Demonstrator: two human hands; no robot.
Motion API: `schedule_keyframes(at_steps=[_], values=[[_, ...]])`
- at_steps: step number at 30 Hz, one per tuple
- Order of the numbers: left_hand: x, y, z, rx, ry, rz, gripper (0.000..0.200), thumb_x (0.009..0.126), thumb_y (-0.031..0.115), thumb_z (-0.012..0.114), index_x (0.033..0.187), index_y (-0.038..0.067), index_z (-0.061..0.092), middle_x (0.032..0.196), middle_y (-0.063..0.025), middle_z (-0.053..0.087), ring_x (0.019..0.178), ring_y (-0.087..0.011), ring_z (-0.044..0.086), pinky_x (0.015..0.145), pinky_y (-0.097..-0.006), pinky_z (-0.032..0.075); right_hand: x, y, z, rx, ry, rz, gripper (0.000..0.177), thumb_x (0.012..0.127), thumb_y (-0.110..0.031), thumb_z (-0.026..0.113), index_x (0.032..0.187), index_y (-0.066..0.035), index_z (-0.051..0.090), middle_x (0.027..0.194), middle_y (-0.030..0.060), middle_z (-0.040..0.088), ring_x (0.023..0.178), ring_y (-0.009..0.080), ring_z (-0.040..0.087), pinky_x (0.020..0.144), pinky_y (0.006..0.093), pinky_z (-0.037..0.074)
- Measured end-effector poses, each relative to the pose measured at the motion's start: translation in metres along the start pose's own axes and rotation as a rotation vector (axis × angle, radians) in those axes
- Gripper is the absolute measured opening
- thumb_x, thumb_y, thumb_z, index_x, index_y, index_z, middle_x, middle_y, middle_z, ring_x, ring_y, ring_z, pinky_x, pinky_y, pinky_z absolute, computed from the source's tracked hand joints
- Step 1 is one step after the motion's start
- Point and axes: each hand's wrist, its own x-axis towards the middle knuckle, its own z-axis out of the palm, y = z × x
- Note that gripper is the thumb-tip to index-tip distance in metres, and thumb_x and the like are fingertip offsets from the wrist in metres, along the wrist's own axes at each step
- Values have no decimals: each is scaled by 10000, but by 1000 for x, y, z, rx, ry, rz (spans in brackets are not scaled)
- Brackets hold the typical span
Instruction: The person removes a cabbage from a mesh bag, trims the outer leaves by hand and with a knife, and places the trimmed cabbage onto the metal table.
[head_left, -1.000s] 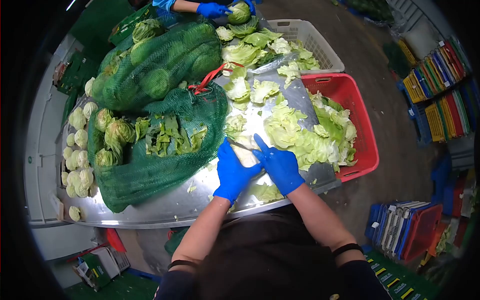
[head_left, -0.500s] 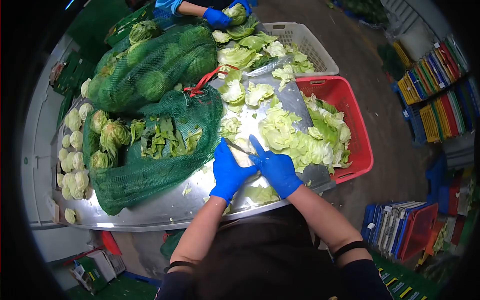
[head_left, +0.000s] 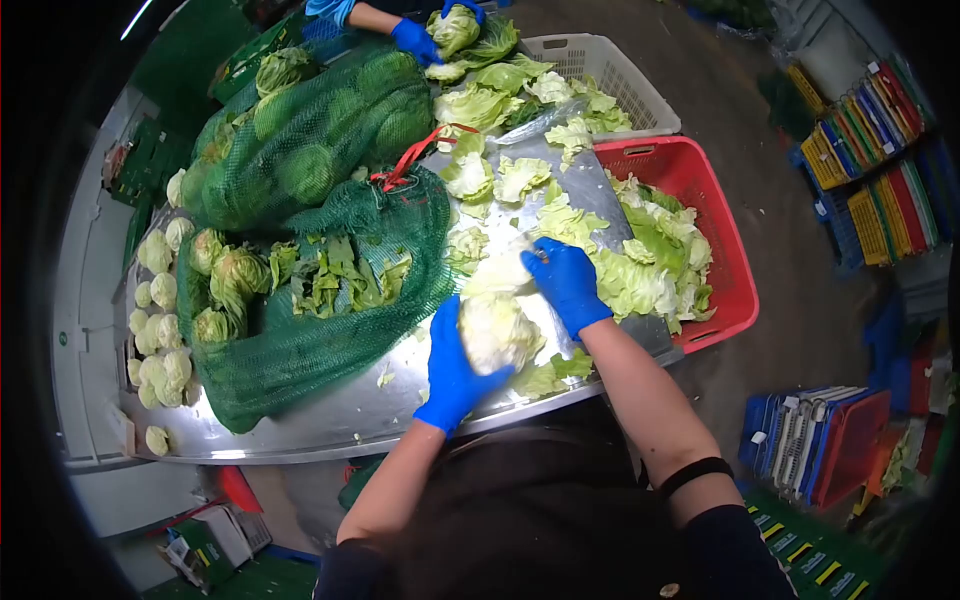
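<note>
My left hand [head_left: 452, 368] is wrapped round the near left side of a trimmed, pale cabbage [head_left: 497, 335] low over the metal table [head_left: 290, 428]. My right hand [head_left: 566, 286] is at the far right of the cabbage, its fingers curled. A small brownish bit shows between those fingers, but I cannot tell what they hold. A pale leaf [head_left: 497, 274] lies between the cabbage and my right fingertips. Loose cabbage leaves [head_left: 565, 222] spread beyond my right hand. Both hands wear blue gloves.
A green net sack [head_left: 290, 375] with cabbages and leaf scraps lies left, a fuller one [head_left: 310, 130] behind it. Trimmed cabbages [head_left: 165, 375] line the left edge. At right stand a red crate [head_left: 735, 270] of leaves and a white crate [head_left: 655, 105]. Another person's gloved hand [head_left: 415, 40] works at the back.
My right hand has drawn away from my left, up and to the right. The cabbage, mostly covered by my hands before, now shows. The knife blade seen between my hands no longer shows.
</note>
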Motion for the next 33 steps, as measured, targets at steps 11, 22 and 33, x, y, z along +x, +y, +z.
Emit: schedule_keyframes(at_steps=[11, 22, 33], values=[[-20, -5, -23, -49, -46, -18, 1050, 543, 319, 886, 1380, 28, 323, 1357, -215, 338, 1294, -374, 336, 1090, -441, 303, -40, -8, 21, 381, -528, 88, 647, 746, -522, 714, 1192, -64, 615, 967, 173, 676, 850, 277, 656, 776, 368, 501], [-10, -17, -26, 7, -94, -15, 1071, 511, 417, 890, 1367, 69, 347, 1363, -227, 345, 1274, -403, 360, 1052, -456, 358, -32, 44, 24, -163, -55, -216, 249, 847, -327, 567, 827, -82, 609, 702, 145, 642, 609, 333, 630, 565, 421, 503], [6, -23, -20, -9, -57, -156, 1053, 546, 410, 863, 1368, 27, 329, 1342, -229, 361, 1242, -391, 397, 1026, -436, 392, -83, -41, 23, -216, -307, -176, 743, 746, -531, 696, 1324, -102, 510, 606, 100, 613, 585, 270, 643, 562, 375, 502]])
